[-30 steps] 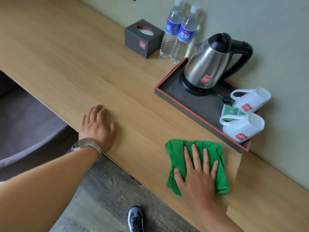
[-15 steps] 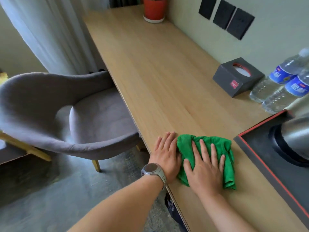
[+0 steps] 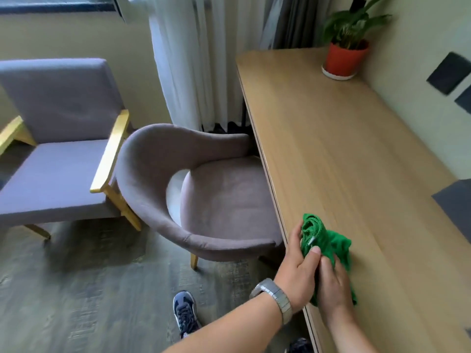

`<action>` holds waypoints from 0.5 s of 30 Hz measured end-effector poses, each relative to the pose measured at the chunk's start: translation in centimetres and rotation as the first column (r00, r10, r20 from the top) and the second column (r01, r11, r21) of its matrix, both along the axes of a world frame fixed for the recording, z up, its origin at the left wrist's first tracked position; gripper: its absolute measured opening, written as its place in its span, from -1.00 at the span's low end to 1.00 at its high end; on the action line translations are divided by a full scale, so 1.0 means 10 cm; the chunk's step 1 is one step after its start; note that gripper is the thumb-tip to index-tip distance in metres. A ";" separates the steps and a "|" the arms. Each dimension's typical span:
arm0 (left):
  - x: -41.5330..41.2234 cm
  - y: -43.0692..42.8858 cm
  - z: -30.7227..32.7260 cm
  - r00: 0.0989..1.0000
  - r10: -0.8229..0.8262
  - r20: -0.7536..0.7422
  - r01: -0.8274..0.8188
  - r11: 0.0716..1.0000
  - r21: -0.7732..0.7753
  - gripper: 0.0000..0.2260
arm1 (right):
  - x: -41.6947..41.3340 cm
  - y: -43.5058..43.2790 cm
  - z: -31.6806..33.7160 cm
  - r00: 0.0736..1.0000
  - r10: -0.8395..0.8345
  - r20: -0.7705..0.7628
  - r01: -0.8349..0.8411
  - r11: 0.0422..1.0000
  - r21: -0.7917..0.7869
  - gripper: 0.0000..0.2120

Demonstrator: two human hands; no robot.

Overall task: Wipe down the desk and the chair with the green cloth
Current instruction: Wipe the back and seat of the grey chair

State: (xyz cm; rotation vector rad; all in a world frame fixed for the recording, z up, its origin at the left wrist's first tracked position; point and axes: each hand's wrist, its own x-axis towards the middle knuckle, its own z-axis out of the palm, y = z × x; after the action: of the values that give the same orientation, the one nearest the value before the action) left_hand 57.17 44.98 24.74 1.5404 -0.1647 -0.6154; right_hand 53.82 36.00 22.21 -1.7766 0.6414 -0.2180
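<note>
The green cloth [image 3: 321, 238] lies bunched at the near front edge of the long wooden desk [image 3: 344, 154]. My left hand [image 3: 298, 268], with a metal watch on the wrist, pinches the cloth's left side between thumb and fingers. My right hand [image 3: 332, 286] rests on the cloth's near part with its fingers curled over it; the cloth under both hands is hidden. The round grey-brown chair [image 3: 204, 189] stands tucked against the desk's edge, just left of my hands.
A purple armchair with yellow wooden arms [image 3: 58, 149] stands left of the round chair. A potted plant in a red pot [image 3: 344, 59] sits at the desk's far end. A dark tissue box [image 3: 456, 207] shows at the right edge. White curtains [image 3: 198, 59] hang behind.
My view has swung left toward the chair. The cloth, flat under my right palm before, is now bunched, and my left hand has come off the desk and taken hold of it.
</note>
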 end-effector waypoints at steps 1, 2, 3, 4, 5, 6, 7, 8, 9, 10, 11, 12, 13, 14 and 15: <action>0.14 0.12 0.08 0.999 0.039 0.013 -0.039 0.999 0.000 -0.50 | 0.16 0.15 0.05 0.999 -0.017 0.035 0.015 0.999 0.049 -0.51; 0.30 0.26 0.15 0.997 0.075 0.032 -0.076 0.997 0.004 -0.51 | 0.34 0.30 0.08 0.997 -0.045 0.060 0.039 0.995 0.090 -0.56; 0.48 0.41 0.21 0.993 0.110 0.054 -0.110 0.994 0.012 -0.52 | 0.54 0.47 0.12 0.994 -0.069 0.080 0.058 0.990 0.127 -0.61; 0.69 0.56 0.24 0.988 0.138 0.074 -0.141 0.990 0.024 -0.53 | 0.75 0.63 0.15 0.993 -0.082 0.087 0.067 0.984 0.167 -0.66; 0.92 0.72 0.24 0.982 0.162 0.096 -0.167 0.985 0.049 -0.54 | 0.97 0.79 0.17 0.993 -0.083 0.081 0.064 0.974 0.215 -0.69; 1.15 0.88 0.23 0.977 0.177 0.119 -0.187 0.979 0.081 -0.55 | 1.20 0.96 0.18 0.995 -0.079 0.060 0.059 0.959 0.278 -0.70; 1.38 1.05 0.22 0.972 0.186 0.140 -0.203 0.973 0.113 -0.55 | 1.43 1.13 0.18 0.997 -0.069 0.033 0.053 0.937 0.345 -0.70; 1.61 1.23 0.20 0.968 0.190 0.165 -0.214 0.966 0.145 -0.54 | 1.66 1.30 0.18 0.998 -0.057 0.012 0.047 0.910 0.412 -0.70; 1.79 1.40 0.19 0.964 0.188 0.187 -0.220 0.960 0.172 -0.54 | 1.85 1.46 0.17 0.999 -0.049 0.004 0.041 0.877 0.478 -0.68; 1.99 1.58 0.18 0.961 0.187 0.204 -0.226 0.956 0.188 -0.53 | 2.05 1.64 0.16 0.999 -0.046 0.003 0.037 0.840 0.541 -0.67; 2.20 1.77 0.15 0.958 0.185 0.218 -0.230 0.951 0.205 -0.52 | 2.26 1.83 0.13 0.999 -0.048 0.002 0.038 0.803 0.594 -0.66; 2.39 1.96 0.12 0.957 0.178 0.230 -0.231 0.946 0.229 -0.53 | 2.45 2.02 0.09 0.999 -0.048 -0.006 0.041 0.773 0.633 -0.66; 2.59 2.17 0.08 0.955 0.167 0.244 -0.231 0.936 0.265 -0.55 | 2.63 2.22 0.05 0.999 -0.040 -0.014 0.039 0.747 0.663 -0.66; 2.78 2.39 0.04 0.953 0.148 0.266 -0.231 0.920 0.317 -0.59 | 2.79 2.40 0.00 0.999 -0.029 -0.028 0.041 0.731 0.681 -0.65; 2.98 2.62 0.00 0.940 0.119 0.321 -0.248 0.882 0.400 -0.62 | 2.93 2.58 -0.04 0.999 -0.020 -0.050 0.049 0.723 0.690 -0.66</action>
State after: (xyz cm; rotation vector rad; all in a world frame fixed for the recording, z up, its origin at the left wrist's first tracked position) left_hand 87.00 71.20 24.70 2.0550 -0.0997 -0.2766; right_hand 83.13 61.83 21.83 -1.0370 0.6716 0.0414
